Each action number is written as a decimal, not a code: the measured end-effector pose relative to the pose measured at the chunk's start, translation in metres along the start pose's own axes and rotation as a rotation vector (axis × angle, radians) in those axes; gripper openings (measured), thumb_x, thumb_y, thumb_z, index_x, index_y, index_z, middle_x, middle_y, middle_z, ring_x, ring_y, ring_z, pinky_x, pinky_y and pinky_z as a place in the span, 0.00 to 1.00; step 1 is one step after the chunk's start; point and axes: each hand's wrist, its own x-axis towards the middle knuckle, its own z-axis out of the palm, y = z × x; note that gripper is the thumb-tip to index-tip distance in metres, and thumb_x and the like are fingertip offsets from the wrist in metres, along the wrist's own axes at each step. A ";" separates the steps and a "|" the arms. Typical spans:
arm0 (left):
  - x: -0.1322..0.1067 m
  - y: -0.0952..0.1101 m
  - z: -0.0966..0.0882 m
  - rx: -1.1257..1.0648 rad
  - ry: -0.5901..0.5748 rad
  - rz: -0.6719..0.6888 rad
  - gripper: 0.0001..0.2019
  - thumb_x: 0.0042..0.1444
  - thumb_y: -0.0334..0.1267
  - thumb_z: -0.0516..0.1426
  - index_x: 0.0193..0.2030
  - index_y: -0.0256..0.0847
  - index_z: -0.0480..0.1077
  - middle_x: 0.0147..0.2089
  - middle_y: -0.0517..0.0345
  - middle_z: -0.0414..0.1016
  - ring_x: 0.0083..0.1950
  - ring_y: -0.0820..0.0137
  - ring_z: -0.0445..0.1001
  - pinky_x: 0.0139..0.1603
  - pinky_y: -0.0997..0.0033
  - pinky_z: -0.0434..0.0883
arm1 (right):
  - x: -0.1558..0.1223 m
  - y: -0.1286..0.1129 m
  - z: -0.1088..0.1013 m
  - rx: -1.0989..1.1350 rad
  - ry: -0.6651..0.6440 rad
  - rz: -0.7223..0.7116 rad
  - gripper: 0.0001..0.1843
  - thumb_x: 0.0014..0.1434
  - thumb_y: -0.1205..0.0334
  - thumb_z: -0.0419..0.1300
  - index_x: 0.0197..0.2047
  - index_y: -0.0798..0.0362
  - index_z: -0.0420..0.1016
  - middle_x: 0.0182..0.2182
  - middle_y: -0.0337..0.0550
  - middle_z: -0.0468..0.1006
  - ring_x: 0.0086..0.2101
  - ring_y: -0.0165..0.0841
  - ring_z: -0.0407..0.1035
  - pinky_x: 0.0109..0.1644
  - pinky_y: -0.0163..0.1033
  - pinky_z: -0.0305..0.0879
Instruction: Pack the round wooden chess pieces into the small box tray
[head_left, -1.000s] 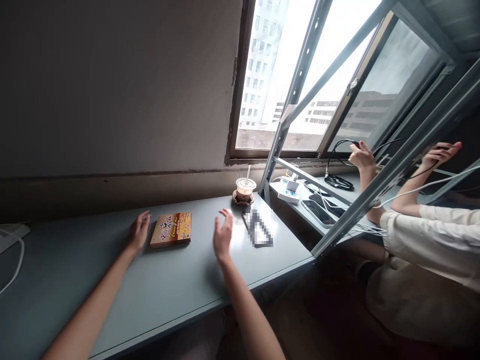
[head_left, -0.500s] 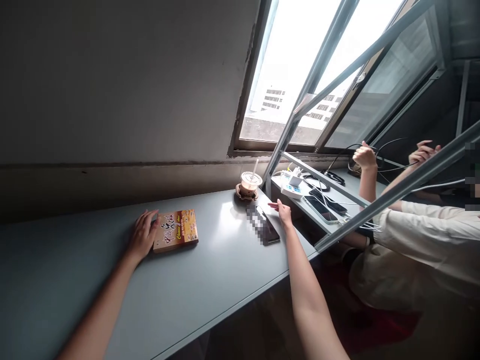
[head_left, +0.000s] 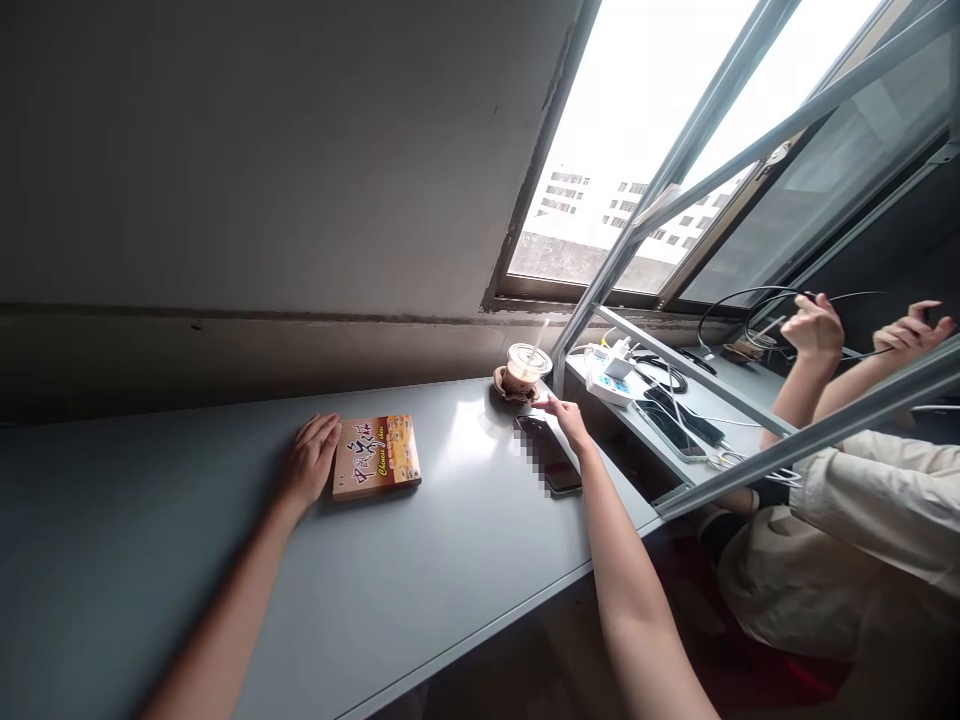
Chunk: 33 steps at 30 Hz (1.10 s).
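My left hand [head_left: 309,462] lies flat on the grey table [head_left: 225,560], fingers spread, touching the left edge of a yellow and brown game box [head_left: 376,457]. My right hand [head_left: 568,421] reaches to the far right of the table, fingers extended, at the upper right corner of a dark phone [head_left: 550,454] that lies flat. Just beyond it stands a plastic cup with a straw [head_left: 527,366] on a brown coaster.
A grey metal shelf frame [head_left: 750,130] separates my table from a neighbouring desk [head_left: 690,400] with phones, a power strip [head_left: 613,374] and cables. A person in a pale top [head_left: 862,520] sits there, holding a black cable [head_left: 765,305] with raised hands. A window is behind.
My right hand swung from beside the box to the phone's far corner near the cup. My left hand slid up against the box. The view has shifted left.
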 end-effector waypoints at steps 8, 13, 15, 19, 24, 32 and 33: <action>0.001 -0.002 0.000 0.016 -0.027 -0.006 0.34 0.59 0.60 0.38 0.49 0.35 0.72 0.59 0.44 0.69 0.66 0.57 0.58 0.67 0.55 0.57 | -0.038 -0.044 0.061 -0.237 0.174 -0.161 0.30 0.63 0.44 0.44 0.33 0.53 0.82 0.34 0.48 0.82 0.39 0.39 0.74 0.51 0.44 0.64; -0.005 0.014 0.001 0.022 -0.008 -0.186 0.29 0.61 0.54 0.39 0.47 0.35 0.72 0.61 0.43 0.67 0.68 0.55 0.55 0.69 0.53 0.52 | -0.086 -0.087 0.174 -0.194 -0.337 -0.200 0.30 0.61 0.44 0.51 0.62 0.50 0.64 0.60 0.47 0.66 0.61 0.42 0.57 0.65 0.51 0.47; -0.012 0.030 0.002 -0.010 -0.026 -0.254 0.28 0.61 0.52 0.42 0.54 0.33 0.68 0.63 0.40 0.63 0.69 0.54 0.53 0.69 0.52 0.50 | -0.105 -0.100 0.205 -0.096 -0.497 -0.115 0.34 0.62 0.43 0.48 0.66 0.51 0.56 0.65 0.47 0.57 0.65 0.41 0.47 0.67 0.54 0.41; -0.031 0.083 -0.010 -0.213 0.034 -0.240 0.34 0.60 0.51 0.49 0.69 0.38 0.46 0.68 0.44 0.55 0.68 0.56 0.56 0.66 0.56 0.60 | -0.137 -0.130 0.217 0.145 -0.380 -0.120 0.37 0.63 0.42 0.46 0.69 0.50 0.45 0.69 0.44 0.44 0.67 0.38 0.37 0.68 0.51 0.41; -0.058 0.157 -0.056 -0.199 0.347 -0.029 0.34 0.62 0.47 0.48 0.71 0.50 0.36 0.69 0.55 0.53 0.65 0.59 0.61 0.62 0.58 0.66 | -0.156 -0.179 0.179 0.377 -0.240 -0.422 0.32 0.66 0.49 0.42 0.70 0.45 0.38 0.67 0.41 0.50 0.64 0.37 0.49 0.64 0.47 0.53; -0.038 0.067 -0.102 0.372 0.293 0.124 0.24 0.63 0.34 0.42 0.65 0.44 0.59 0.57 0.49 0.70 0.59 0.56 0.68 0.61 0.54 0.64 | -0.087 -0.125 0.196 0.087 -0.215 -0.275 0.22 0.61 0.54 0.53 0.55 0.53 0.69 0.52 0.50 0.74 0.52 0.40 0.67 0.56 0.49 0.61; -0.037 0.045 -0.102 0.433 0.186 0.112 0.25 0.61 0.30 0.40 0.65 0.43 0.59 0.56 0.47 0.71 0.58 0.56 0.68 0.60 0.53 0.65 | -0.082 -0.114 0.202 0.038 -0.232 -0.243 0.21 0.60 0.55 0.53 0.54 0.53 0.70 0.52 0.50 0.74 0.51 0.40 0.68 0.56 0.48 0.61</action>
